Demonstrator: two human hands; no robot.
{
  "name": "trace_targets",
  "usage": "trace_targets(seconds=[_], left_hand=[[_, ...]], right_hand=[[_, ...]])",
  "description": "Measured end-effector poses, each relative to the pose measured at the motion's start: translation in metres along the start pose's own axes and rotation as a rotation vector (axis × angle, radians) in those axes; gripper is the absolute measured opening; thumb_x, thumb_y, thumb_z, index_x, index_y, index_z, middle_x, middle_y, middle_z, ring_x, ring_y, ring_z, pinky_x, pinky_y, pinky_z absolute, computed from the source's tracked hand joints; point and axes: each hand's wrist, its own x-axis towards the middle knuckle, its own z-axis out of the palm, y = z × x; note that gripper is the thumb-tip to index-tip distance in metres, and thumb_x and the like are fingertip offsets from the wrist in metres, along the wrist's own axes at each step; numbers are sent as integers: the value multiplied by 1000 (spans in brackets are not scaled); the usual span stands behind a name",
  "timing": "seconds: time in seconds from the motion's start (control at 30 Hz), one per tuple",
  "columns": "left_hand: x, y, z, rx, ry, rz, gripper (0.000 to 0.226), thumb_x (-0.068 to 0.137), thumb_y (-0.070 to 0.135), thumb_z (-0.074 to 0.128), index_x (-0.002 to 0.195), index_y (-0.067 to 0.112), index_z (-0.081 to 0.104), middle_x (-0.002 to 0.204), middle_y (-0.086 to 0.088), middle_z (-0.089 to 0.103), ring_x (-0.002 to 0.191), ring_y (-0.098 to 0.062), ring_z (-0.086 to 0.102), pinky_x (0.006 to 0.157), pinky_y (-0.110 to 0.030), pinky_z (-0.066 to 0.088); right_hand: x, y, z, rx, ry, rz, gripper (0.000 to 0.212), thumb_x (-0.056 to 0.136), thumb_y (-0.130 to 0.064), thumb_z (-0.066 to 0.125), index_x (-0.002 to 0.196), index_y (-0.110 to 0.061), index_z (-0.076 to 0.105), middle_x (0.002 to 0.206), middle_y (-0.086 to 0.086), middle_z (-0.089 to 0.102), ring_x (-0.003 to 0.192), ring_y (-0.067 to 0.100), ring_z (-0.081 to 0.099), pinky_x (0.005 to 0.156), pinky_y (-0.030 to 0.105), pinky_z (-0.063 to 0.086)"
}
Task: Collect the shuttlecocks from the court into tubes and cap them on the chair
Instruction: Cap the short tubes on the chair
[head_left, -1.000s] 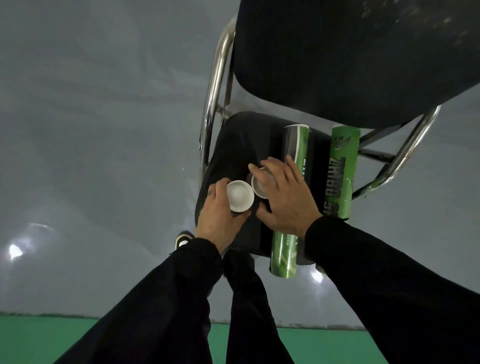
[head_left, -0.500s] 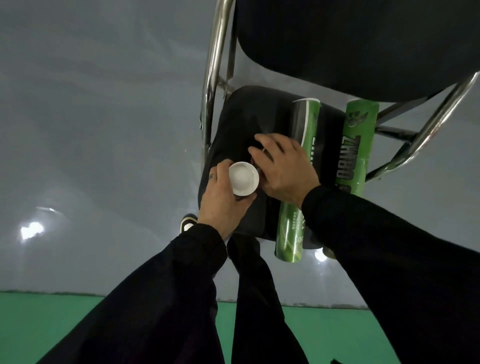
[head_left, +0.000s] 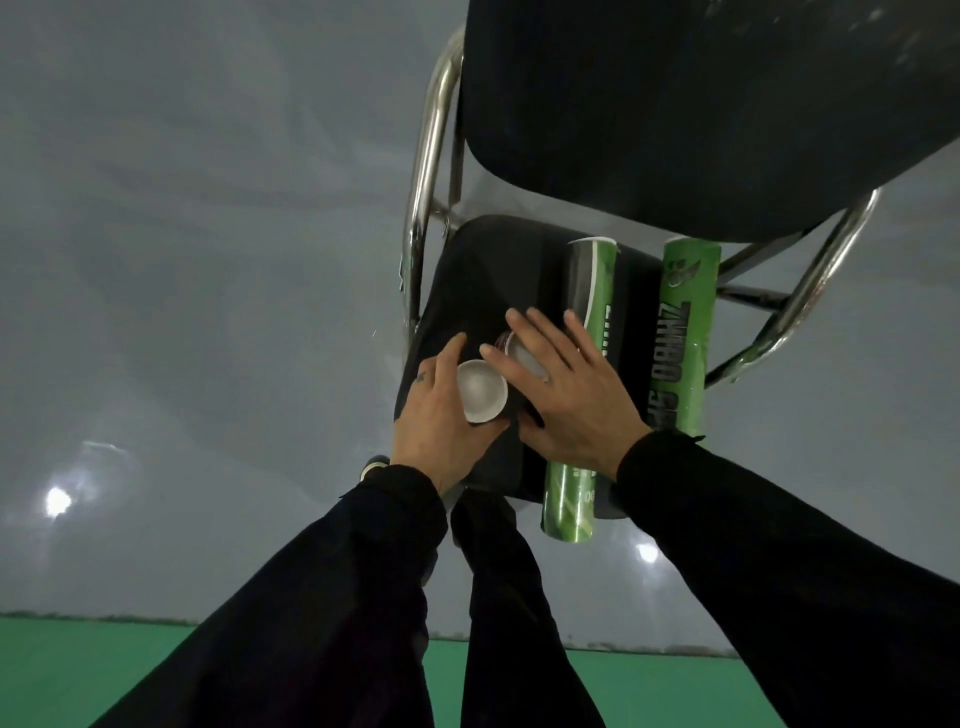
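Cap (head_left: 481, 391), light and slippery plastic, sits in my left hand (head_left: 441, 415), fingers curled round its rim. I'd judge the rim the best hold. My right hand (head_left: 566, 384) lies spread over a second cap (head_left: 522, 353) on the chair (head_left: 467, 291).

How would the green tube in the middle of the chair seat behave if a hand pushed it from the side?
The green tube lies on its side and is round, so it would probably roll, possibly toward the second green tube beside it. Its near end hangs past the front edge of the chair seat, so it might tip off. It looks like thin card, likely light.
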Motion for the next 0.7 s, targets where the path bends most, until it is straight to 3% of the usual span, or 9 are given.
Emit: trace_targets(seconds=[0.2,0.3,0.37,0.43,0.5,0.57,0.7], left_hand=[[-10,3,2,6,96,67,75,80,33,86,141,22,43,138,-2,48,121,-22,54,98,-38,52],[-13,4,-5,-112,269,-24,71,78,22,85,132,10,40,127,0,35,111,-17,46,89,-23,47],[-10,1,-10,-278,356,-172,71,81,28,85,131,11,38,128,-2,37,110,-13,50,85,-14,50],[-3,-3,-10,-403,405,-287,70,83,43,82,129,18,37,128,-5,47,107,-14,60,85,-24,58],[4,-7,-4,-455,365,-377,67,84,50,80,127,21,36,125,-6,54,103,-13,64,79,-25,59],[11,-10,7,-509,233,-418,65,86,43,81,127,23,35,128,-6,55,101,-10,64,75,-21,58],[17,-18,32,-354,32,-354,74,80,41,87,130,25,35,134,-4,54,114,-19,63,94,-41,60]], right_hand=[[-4,-6,8,8,69,187,66,97,-26,60,158,-32,34,167,15,26,151,34,29,122,52,28],[0,-5,0,166,83,352,65,90,-28,66,149,-36,41,157,10,35,134,35,43,100,53,52],[-1,-5,-5,362,190,563,64,84,-31,74,140,-31,43,148,7,35,124,29,48,90,42,57],[-2,-8,-9,619,339,857,67,80,-34,82,132,-24,41,140,5,37,114,18,53,85,30,56],[0,-18,-5,799,440,1115,65,79,-44,83,121,-21,40,128,3,47,100,18,62,79,39,60],[5,-31,6,900,395,1280,61,80,-55,78,112,-24,37,113,0,59,90,21,67,81,47,59],[16,-53,24,1076,205,1322,55,88,-54,73,114,-21,37,96,-3,61,81,18,64,80,37,54]])
